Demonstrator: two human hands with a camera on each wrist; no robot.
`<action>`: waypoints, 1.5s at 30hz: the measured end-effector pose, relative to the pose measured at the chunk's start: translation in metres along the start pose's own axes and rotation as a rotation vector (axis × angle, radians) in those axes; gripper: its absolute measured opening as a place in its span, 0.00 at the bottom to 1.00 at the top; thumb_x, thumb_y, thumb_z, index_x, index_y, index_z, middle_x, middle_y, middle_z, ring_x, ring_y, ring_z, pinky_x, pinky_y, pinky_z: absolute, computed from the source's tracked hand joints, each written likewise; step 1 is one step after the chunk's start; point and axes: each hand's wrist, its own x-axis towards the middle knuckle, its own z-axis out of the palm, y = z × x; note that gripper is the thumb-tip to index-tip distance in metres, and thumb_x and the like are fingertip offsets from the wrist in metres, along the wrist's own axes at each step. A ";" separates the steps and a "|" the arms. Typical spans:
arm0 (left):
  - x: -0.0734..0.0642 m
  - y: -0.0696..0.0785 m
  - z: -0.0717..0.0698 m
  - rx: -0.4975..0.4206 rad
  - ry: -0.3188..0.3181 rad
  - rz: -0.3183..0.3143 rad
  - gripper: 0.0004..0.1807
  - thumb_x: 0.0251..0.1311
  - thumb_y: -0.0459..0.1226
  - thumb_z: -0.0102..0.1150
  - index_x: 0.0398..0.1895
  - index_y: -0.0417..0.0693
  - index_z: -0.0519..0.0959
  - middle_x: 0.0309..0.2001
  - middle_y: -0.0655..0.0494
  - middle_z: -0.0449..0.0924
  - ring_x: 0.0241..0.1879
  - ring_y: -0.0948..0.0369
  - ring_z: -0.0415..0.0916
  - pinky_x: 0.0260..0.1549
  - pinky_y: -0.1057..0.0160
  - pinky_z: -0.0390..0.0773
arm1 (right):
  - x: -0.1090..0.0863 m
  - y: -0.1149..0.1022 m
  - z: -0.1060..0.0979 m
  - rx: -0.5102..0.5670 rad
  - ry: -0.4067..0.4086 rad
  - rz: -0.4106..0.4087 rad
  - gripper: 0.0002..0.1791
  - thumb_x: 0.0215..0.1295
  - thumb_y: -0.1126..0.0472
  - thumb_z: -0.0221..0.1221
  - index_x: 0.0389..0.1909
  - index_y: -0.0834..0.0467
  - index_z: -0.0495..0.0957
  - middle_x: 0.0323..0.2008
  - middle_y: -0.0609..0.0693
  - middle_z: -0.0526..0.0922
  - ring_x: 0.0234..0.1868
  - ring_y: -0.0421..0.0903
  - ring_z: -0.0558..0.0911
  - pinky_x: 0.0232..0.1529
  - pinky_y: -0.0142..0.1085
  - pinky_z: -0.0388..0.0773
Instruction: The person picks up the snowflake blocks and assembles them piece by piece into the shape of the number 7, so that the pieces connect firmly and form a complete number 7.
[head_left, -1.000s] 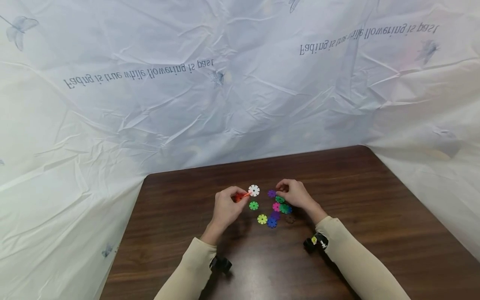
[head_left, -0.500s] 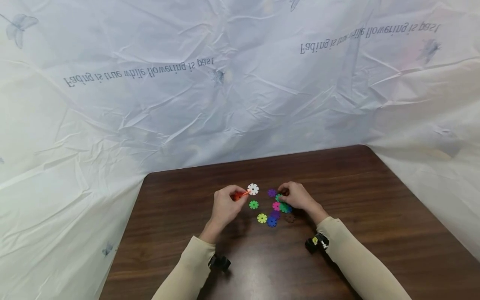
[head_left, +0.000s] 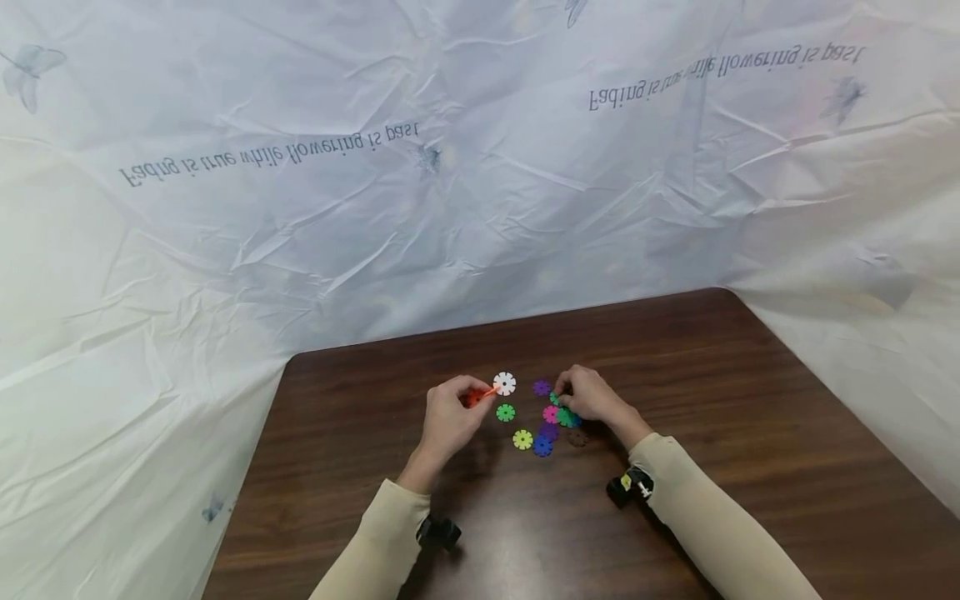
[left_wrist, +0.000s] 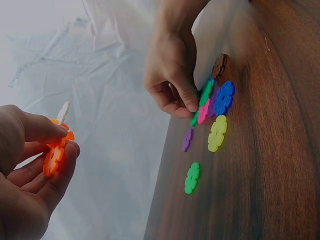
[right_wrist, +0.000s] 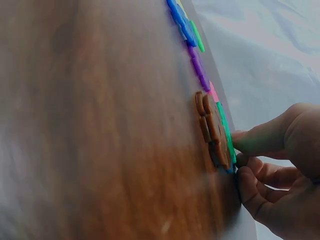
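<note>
My left hand [head_left: 450, 421] pinches orange notched plastic discs [left_wrist: 55, 155], held above the table. A white notched disc [head_left: 505, 383] is slotted into them and stands out past the fingertips. My right hand [head_left: 592, 396] reaches down to the pile on the right, its thumb and fingers curled at a green notched disc [left_wrist: 194, 119]. The fingers cover part of that disc. Close by lie a pink disc [head_left: 551, 414], a blue-green disc [head_left: 567, 417] and a brown disc [right_wrist: 212, 130]. A small purple disc [head_left: 542, 387] lies just left of the right hand's fingertips.
On the brown wooden table [head_left: 525, 525] between the hands lie a light green disc [head_left: 506, 412], a yellow disc [head_left: 522, 439], a blue disc [head_left: 542, 445] and a darker purple disc [head_left: 549, 431]. A pale printed sheet [head_left: 450, 233] hangs behind the table.
My right hand has lowered slightly, and its fingers have come onto the green disc, which showed more fully before. The left hand keeps its hold on the orange and white discs, almost still.
</note>
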 end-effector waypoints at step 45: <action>0.000 0.001 0.002 -0.010 -0.024 -0.020 0.04 0.51 0.34 0.72 0.30 0.47 0.85 0.26 0.55 0.84 0.21 0.65 0.73 0.21 0.69 0.75 | 0.002 -0.013 -0.016 0.165 0.200 -0.125 0.09 0.63 0.63 0.64 0.43 0.50 0.87 0.39 0.47 0.85 0.36 0.42 0.80 0.33 0.37 0.75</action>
